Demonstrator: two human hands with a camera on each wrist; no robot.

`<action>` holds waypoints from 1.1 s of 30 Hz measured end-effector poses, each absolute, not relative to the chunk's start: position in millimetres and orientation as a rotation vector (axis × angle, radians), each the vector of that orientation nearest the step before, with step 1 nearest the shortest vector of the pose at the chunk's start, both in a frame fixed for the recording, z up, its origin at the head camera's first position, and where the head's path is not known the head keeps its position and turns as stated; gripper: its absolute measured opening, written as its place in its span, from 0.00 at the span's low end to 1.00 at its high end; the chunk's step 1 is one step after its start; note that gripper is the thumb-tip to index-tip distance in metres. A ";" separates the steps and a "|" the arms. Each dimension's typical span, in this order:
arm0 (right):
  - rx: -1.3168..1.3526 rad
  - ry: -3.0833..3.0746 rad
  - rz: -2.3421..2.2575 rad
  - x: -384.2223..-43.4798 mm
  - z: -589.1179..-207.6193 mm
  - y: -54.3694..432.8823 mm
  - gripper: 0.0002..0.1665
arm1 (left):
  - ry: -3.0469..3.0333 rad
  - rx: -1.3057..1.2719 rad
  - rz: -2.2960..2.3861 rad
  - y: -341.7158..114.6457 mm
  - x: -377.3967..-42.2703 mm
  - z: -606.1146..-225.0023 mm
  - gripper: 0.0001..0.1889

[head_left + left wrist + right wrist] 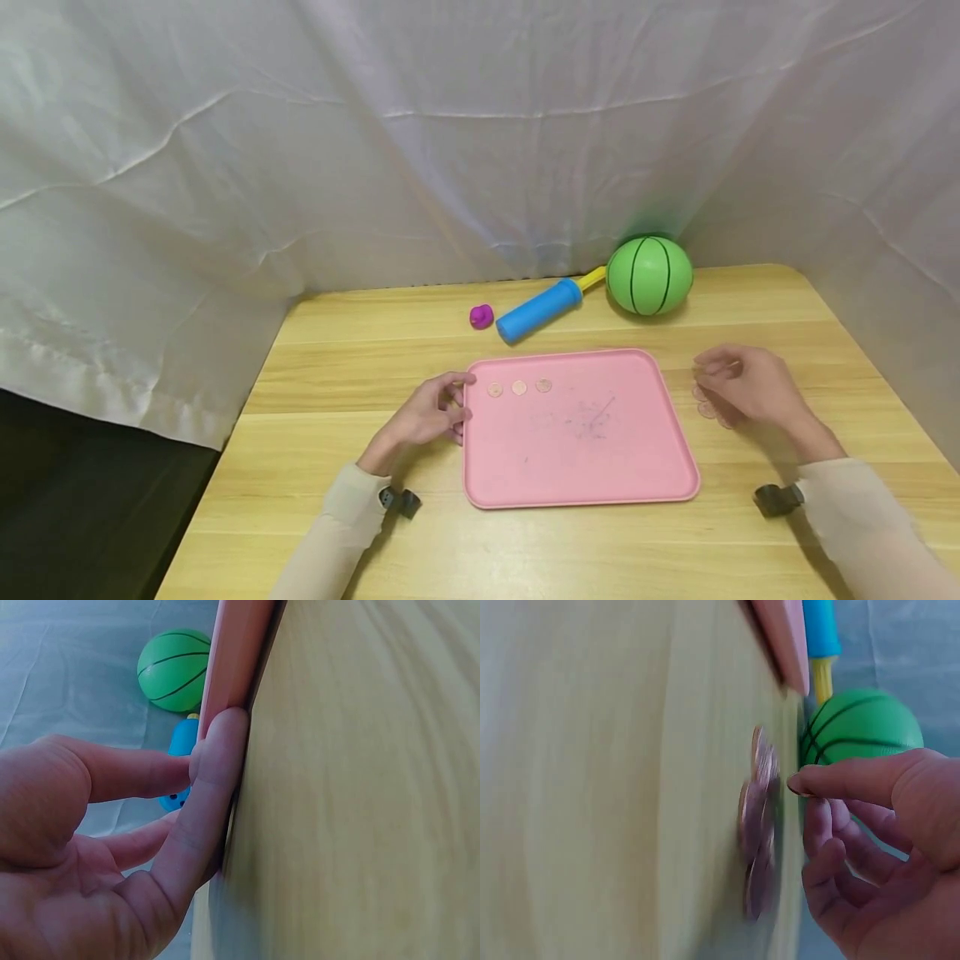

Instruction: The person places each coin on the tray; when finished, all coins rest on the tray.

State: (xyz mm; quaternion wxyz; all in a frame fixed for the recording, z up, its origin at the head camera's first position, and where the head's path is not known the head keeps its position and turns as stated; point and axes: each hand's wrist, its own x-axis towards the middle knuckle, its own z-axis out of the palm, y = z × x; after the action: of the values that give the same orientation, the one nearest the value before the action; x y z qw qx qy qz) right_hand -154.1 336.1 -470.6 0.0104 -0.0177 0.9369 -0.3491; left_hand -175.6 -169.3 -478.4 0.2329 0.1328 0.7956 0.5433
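Leftward, left hand [426, 414]: A person gripped the pink tray [600, 475] by its rim between nine and ten o'clock, apparently to steady it. Bent fingers met the edge with only a narrow gap, one digit lying along the outer wall.
Pink tray: It lay flat on the wooden table [352, 367] at the centre of the dial, probably put there for easy reach from either side.
Purple toy [482, 317]: Small and rounded, it sat beyond the tray between ten and eleven o'clock, seemingly set aside.
Row of discs [519, 387]: Three coppery discs lay flat inside the tray toward ten o'clock, apart and evenly spaced, an order that looked deliberate.
Blue pump [538, 312]: It rested at eleven o'clock, likely out of the way, its yellow handle [592, 278] pointing toward two.
Green ball [649, 275]: It sat at one o'clock; whether the handle touched it, the views did not settle.
Loose discs [707, 409]: Several overlapped on the table near three o'clock, presumably heaped within reach.
Right hand [753, 387]: It hung just above the loose discs, thumb and forefinger narrowly apart at most, the other fingers curled. Whether a disc was pinched at the thumb tip, we cannot tell.
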 end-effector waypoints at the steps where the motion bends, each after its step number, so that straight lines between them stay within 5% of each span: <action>1: -0.063 2.933 -1.104 -154.4 -469.4 331.5 0.17 | 2.186 0.362 1.492 -169.3 -175.7 -478.3 0.31; 33: -0.351 2.726 -1.153 -192.3 -468.5 193.9 0.08 | 2.180 0.384 1.488 -170.8 -178.7 -482.8 0.31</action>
State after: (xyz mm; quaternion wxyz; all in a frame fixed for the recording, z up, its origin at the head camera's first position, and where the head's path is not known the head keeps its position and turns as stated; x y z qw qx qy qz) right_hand -192.3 193.9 -468.5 0.0805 -0.1173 0.9117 -0.3855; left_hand -178.7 -170.8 -482.8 0.2350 0.1401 0.7944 0.5423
